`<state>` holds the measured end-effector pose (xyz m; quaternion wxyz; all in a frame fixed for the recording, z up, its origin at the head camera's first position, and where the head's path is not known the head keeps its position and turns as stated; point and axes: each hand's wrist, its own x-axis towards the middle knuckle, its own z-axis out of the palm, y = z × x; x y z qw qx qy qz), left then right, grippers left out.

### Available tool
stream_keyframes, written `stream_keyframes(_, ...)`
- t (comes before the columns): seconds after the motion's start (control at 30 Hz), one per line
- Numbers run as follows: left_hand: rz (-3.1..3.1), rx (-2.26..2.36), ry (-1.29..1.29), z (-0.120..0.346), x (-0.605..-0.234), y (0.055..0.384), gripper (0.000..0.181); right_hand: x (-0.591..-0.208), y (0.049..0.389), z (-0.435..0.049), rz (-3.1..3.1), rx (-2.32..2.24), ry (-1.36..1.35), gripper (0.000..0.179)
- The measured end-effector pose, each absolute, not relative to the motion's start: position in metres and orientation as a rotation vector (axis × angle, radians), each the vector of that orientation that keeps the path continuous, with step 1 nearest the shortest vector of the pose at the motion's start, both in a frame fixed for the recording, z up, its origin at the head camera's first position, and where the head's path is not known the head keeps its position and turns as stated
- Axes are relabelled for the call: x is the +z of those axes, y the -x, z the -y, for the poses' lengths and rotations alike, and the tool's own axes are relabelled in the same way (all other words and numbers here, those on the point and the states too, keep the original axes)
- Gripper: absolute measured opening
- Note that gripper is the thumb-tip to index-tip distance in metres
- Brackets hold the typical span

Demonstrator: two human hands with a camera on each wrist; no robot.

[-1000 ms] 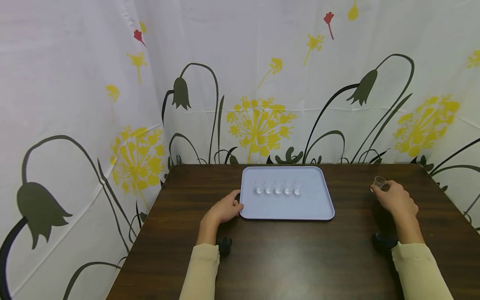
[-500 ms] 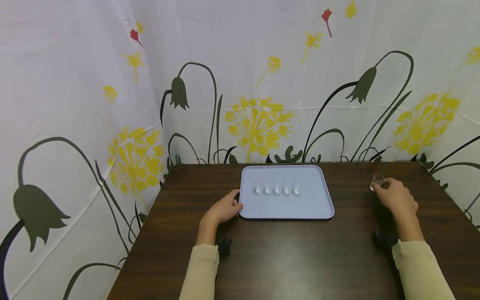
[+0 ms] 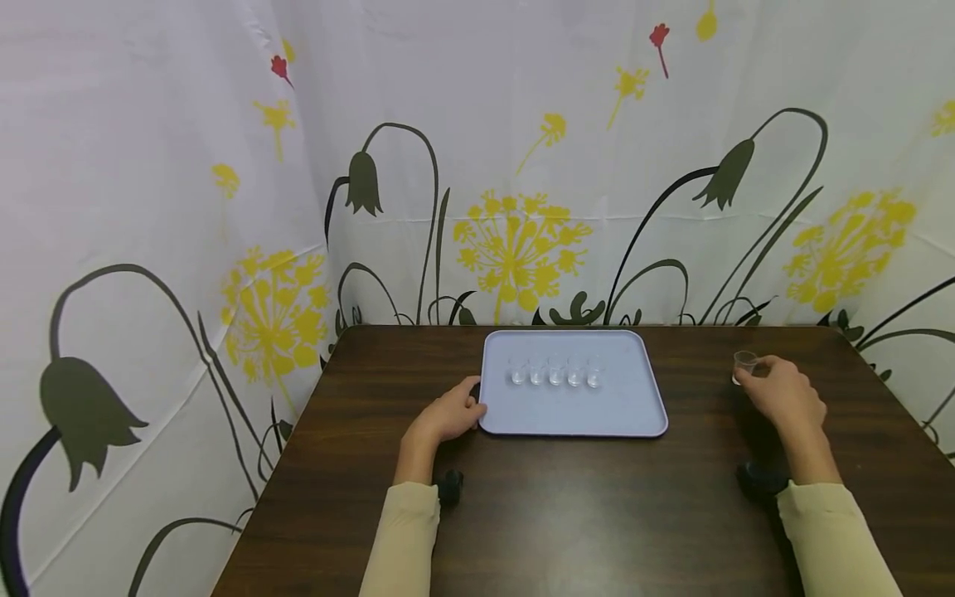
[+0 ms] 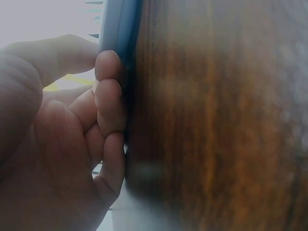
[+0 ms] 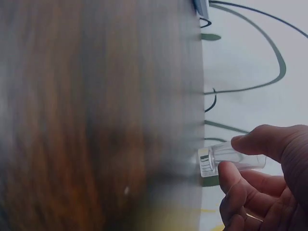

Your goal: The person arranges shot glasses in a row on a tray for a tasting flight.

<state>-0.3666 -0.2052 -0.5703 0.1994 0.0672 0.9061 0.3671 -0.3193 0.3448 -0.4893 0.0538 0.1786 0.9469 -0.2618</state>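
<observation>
A clear shot glass (image 3: 743, 361) with a thick base is pinched between the thumb and fingers of my right hand (image 3: 787, 398), right of the tray. In the right wrist view, the glass (image 5: 208, 162) appears held just off the table, its base lower than its rim. My left hand (image 3: 446, 414) holds the left edge of a pale lavender tray (image 3: 582, 419), thumb on the rim side and fingers curled against the edge in the left wrist view. Several clear shot glasses (image 3: 556, 376) stand upright in one row on the tray.
The dark wooden table (image 3: 582, 514) bears the tray near its far edge. Behind it hangs a white curtain (image 3: 477, 99) printed with flowers. Black wrist straps sit at both sleeve cuffs.
My right hand has shifted slightly left with the shot glass, which stands more upright now. The left hand stays at the tray's edge. The head view has swayed a little.
</observation>
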Motion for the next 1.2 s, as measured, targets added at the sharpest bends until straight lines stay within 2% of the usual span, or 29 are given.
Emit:
stream_keyframes(0.17, -2.541, 1.016, -0.199, 0.201, -0.561, 0.360, 0.074, -0.485, 0.317, -0.335, -2.935, -0.809, -0.474, 0.069)
stream_keyframes(0.5, -2.529, 1.039, -0.163, 0.202, -0.572, 0.365, 0.074, -0.478, 0.316, -0.306, -3.035, -0.812, -0.346, 0.067)
stream_keyframes(0.8, -2.540, 1.030, -0.200, 0.199, -0.554, 0.354, 0.073, -0.472, 0.321, -0.275, -3.093, -0.870, -0.229, 0.061)
stream_keyframes(1.07, -2.527, 1.063, -0.189, 0.205, -0.573, 0.365, 0.074, -0.474, 0.327, -0.255, -3.096, -0.875, -0.172, 0.055)
stream_keyframes(1.2, -2.550, 1.053, -0.225, 0.203, -0.566, 0.361, 0.074, -0.477, 0.332, -0.244, -3.093, -0.885, -0.151, 0.053)
